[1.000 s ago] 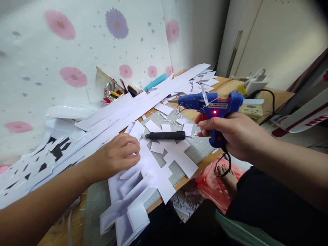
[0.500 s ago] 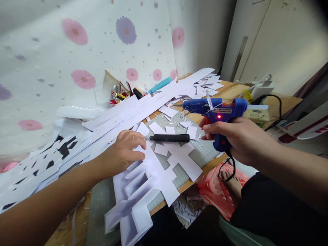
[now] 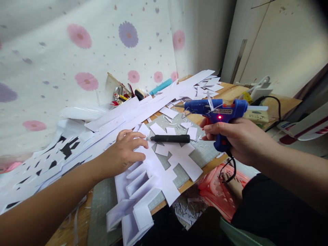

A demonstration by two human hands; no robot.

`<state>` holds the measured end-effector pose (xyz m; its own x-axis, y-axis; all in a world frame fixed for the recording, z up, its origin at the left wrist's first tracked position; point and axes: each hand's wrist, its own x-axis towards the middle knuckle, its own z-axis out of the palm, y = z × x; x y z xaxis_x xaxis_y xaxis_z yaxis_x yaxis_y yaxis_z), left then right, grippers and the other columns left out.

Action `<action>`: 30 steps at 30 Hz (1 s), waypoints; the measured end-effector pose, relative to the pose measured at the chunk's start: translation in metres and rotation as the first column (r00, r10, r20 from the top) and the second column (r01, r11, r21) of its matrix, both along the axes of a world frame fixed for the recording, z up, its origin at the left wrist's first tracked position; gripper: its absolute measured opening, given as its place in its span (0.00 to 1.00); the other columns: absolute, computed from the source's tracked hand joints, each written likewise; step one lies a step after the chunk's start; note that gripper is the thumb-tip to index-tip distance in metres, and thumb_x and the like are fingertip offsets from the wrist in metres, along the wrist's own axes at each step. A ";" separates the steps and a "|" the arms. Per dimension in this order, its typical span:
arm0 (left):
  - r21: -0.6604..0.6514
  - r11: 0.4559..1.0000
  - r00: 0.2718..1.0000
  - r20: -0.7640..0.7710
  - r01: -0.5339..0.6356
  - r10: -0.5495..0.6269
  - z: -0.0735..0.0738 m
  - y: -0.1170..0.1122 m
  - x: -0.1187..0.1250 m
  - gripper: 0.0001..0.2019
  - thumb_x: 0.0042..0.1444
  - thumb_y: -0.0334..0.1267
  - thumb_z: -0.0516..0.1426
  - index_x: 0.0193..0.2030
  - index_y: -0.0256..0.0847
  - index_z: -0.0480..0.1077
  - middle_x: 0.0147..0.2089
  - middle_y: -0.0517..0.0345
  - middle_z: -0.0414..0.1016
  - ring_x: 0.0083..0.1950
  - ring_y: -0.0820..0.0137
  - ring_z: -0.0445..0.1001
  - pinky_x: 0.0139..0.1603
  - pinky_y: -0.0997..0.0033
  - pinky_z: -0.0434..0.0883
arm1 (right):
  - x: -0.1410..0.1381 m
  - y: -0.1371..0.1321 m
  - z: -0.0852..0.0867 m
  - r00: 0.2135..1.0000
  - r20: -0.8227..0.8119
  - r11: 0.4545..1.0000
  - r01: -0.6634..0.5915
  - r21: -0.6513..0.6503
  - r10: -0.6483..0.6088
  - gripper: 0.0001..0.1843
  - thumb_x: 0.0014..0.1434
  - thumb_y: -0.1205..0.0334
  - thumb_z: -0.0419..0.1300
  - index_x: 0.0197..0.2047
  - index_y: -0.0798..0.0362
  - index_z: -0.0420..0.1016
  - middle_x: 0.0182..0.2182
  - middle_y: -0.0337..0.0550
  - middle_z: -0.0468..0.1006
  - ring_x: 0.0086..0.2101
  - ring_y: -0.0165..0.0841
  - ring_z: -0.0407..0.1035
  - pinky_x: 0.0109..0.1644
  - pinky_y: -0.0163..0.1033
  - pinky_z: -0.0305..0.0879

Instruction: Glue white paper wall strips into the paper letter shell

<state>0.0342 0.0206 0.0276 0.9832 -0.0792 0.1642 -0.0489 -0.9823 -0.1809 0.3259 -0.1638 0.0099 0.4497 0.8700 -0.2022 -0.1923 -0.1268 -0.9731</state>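
Note:
My right hand (image 3: 235, 136) is wrapped around the handle of a blue hot glue gun (image 3: 215, 107), whose red light glows. Strings of dried glue cling to its nozzle, which points left above the table. My left hand (image 3: 128, 148) is bent over the upper end of a white card model (image 3: 164, 177), thumb and fingers on its folded walls; the exact contact is partly hidden. Upright card strips form open zigzag compartments along the model's left side. A black pen-like tool (image 3: 171, 138) lies across the flat card pieces, just right of my left fingertips.
A grey cutting mat (image 3: 205, 147) and several card offcuts (image 3: 192, 132) lie on the wooden table. Long white card strips (image 3: 153, 106) run behind. Left are cut-out sheets (image 3: 51, 160). A black cable (image 3: 271, 97) sits right; a pink basket (image 3: 215, 184) stands below.
The view has shifted slightly. Both hands, the glue gun and the card model keep nearly the same positions relative to one another.

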 end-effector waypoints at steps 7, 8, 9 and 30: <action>-0.014 1.000 0.999 0.029 -0.020 0.021 -0.002 -0.003 -0.003 0.14 0.60 0.23 0.54 0.33 0.48 0.75 0.46 0.58 0.77 0.62 0.58 0.67 0.62 0.48 0.55 | 0.002 -0.001 -0.002 1.000 0.004 1.000 -0.003 0.011 0.002 0.09 0.48 0.58 0.69 0.32 0.52 0.77 0.28 0.42 0.75 0.30 0.32 0.69 0.25 0.33 0.57; -0.019 0.999 0.999 0.034 -0.027 0.028 -0.002 -0.003 -0.003 0.14 0.60 0.23 0.54 0.33 0.48 0.75 0.46 0.57 0.77 0.62 0.58 0.67 0.62 0.48 0.55 | 0.002 -0.001 -0.002 1.000 0.006 1.000 -0.001 0.008 0.001 0.09 0.48 0.58 0.69 0.32 0.52 0.77 0.28 0.41 0.75 0.30 0.33 0.69 0.25 0.34 0.57; -0.022 0.999 0.999 0.037 -0.037 0.038 -0.003 -0.004 -0.004 0.14 0.60 0.23 0.54 0.33 0.48 0.75 0.46 0.58 0.77 0.62 0.58 0.68 0.62 0.48 0.55 | 0.002 -0.001 -0.003 1.000 0.006 1.000 -0.002 0.006 0.002 0.09 0.48 0.58 0.68 0.33 0.51 0.77 0.28 0.41 0.75 0.31 0.33 0.69 0.25 0.34 0.57; -0.067 0.970 0.973 -0.012 -0.232 0.232 -0.006 -0.008 0.007 0.11 0.64 0.31 0.55 0.32 0.47 0.75 0.50 0.57 0.74 0.63 0.56 0.65 0.62 0.41 0.46 | 0.001 0.003 -0.003 1.000 0.011 0.999 -0.019 0.035 0.018 0.09 0.48 0.58 0.69 0.34 0.51 0.77 0.28 0.41 0.75 0.30 0.32 0.68 0.25 0.34 0.56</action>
